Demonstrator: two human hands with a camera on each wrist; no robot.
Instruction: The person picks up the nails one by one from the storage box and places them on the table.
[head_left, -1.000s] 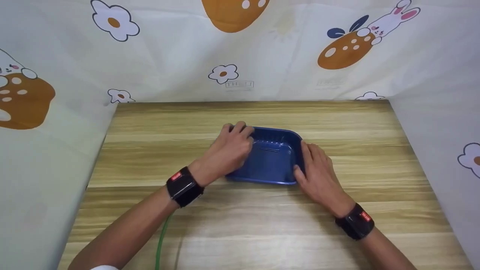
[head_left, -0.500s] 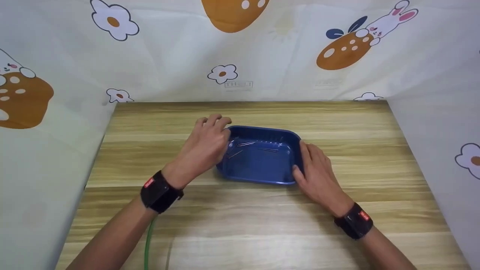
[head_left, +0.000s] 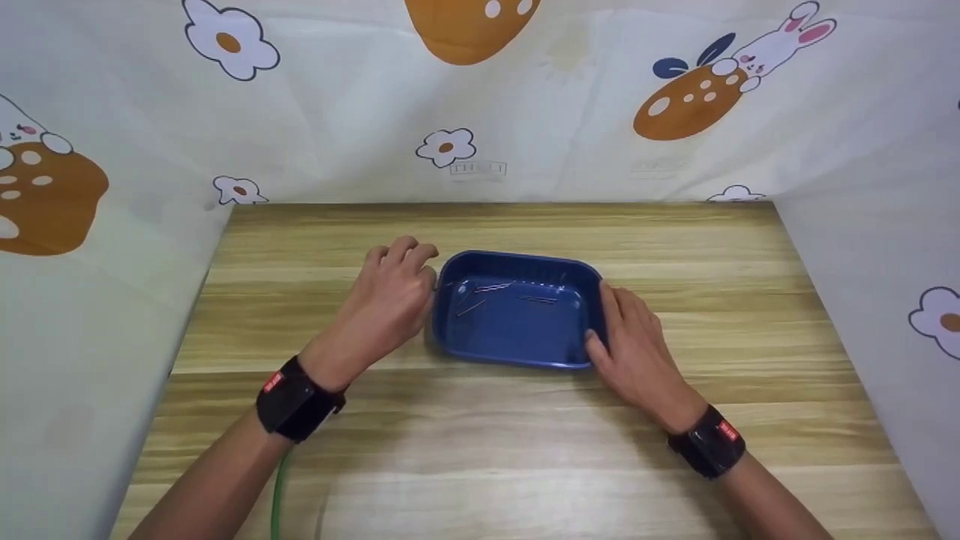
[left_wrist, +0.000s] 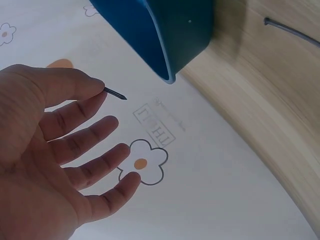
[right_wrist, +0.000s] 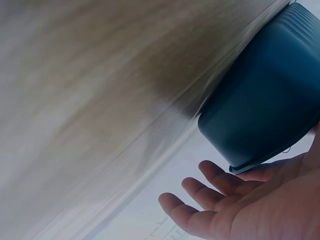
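Note:
Just left of the blue plastic tray [head_left: 517, 330], my left hand [head_left: 379, 307] pinches a nail [left_wrist: 116, 94] between thumb and index finger. Its dark pointed tip sticks out past the fingertips, and the other fingers are spread loosely. Several thin nails [head_left: 493, 287] lie on the tray's floor, toward its left and back. At the right end of the tray, my right hand [head_left: 637, 345] holds the rim, thumb over the inner side and fingers along the outside. In the right wrist view the thumb is mostly hidden by the tray's wall [right_wrist: 265, 95].
Another nail [left_wrist: 292, 32] lies on the wooden table [head_left: 525, 457], seen only in the left wrist view. A green cable [head_left: 277, 487] hangs by the left forearm. Patterned cloth [head_left: 337, 105] walls the back and both sides.
My left hand has moved left, from over the tray to outside its left rim, uncovering nails on the tray's floor. The right hand and the tray have hardly moved.

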